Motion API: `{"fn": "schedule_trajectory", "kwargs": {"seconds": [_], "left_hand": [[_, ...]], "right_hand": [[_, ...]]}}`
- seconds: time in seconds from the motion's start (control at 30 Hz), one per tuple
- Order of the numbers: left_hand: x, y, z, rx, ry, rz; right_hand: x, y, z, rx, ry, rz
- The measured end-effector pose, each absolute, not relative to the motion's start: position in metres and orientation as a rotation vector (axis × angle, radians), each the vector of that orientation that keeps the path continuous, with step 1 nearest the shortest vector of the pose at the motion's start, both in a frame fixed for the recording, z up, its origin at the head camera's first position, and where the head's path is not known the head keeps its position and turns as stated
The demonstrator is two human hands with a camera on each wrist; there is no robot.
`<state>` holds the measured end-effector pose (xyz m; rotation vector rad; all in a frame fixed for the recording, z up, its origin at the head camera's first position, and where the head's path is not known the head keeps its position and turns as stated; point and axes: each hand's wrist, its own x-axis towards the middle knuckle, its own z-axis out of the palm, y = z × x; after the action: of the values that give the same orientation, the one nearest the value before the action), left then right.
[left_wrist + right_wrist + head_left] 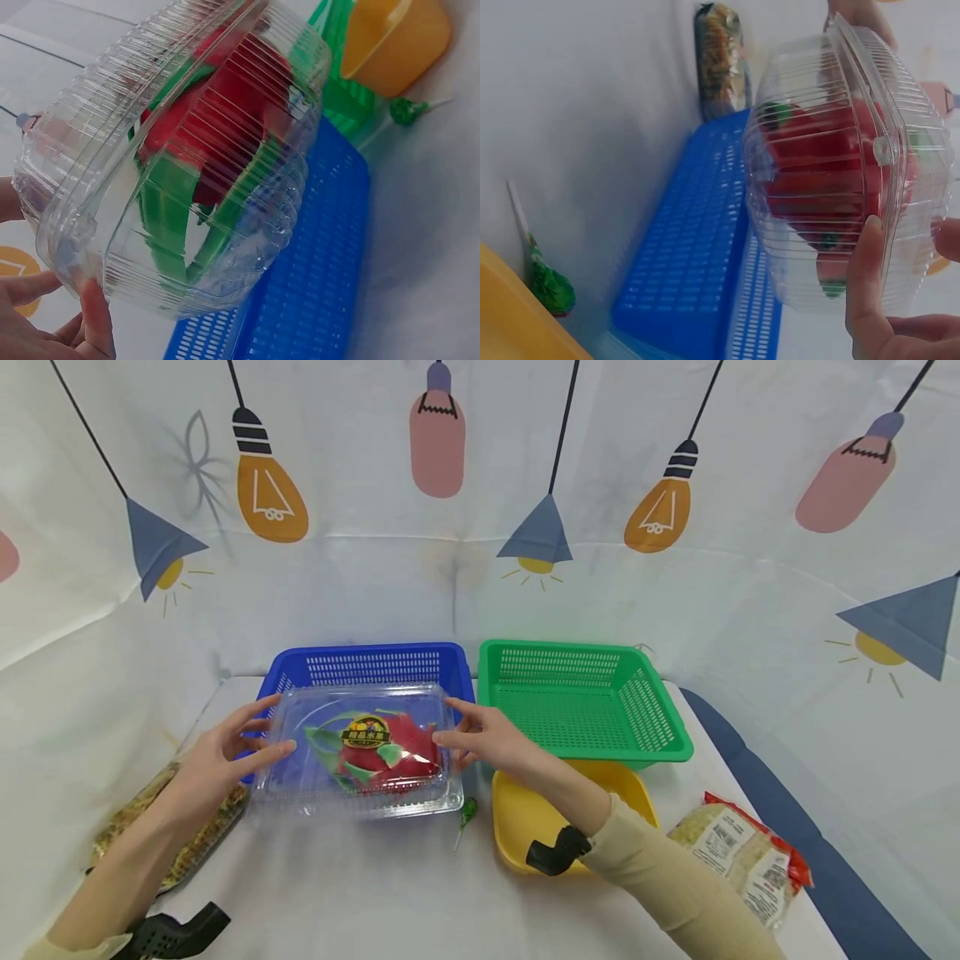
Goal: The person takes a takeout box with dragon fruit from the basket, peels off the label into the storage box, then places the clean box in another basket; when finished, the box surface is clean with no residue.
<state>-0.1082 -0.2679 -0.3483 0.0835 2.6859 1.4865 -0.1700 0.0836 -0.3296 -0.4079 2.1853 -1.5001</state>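
L hand (217, 756) & R hand (489, 739) grip clear box's (365, 745) opp. ends, prob. best kept level w/ even, light pressure, blue basket (367, 650) just beyond them.

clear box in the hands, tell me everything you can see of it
The clear box looks like glossy, see-through plastic, with ribbed sides and halves apparently closed at the rim. A black-and-yellow label sits on it; red-and-green fruit shows inside. The left hand and right hand grip opposite ends, holding it tilted near the blue basket.

Label (365, 732) "精品水果" on clear box (318, 777)
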Motion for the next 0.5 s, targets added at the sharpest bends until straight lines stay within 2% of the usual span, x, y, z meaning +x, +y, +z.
{"fn": "schedule_trajectory", "kwargs": {"seconds": [0.5], "left_hand": [[-0.077,-0.263,-0.360,0.065,2.617,1.464]], "right_hand": [[-0.138,0.093,-0.348,-0.432,2.030,-1.570]]}}
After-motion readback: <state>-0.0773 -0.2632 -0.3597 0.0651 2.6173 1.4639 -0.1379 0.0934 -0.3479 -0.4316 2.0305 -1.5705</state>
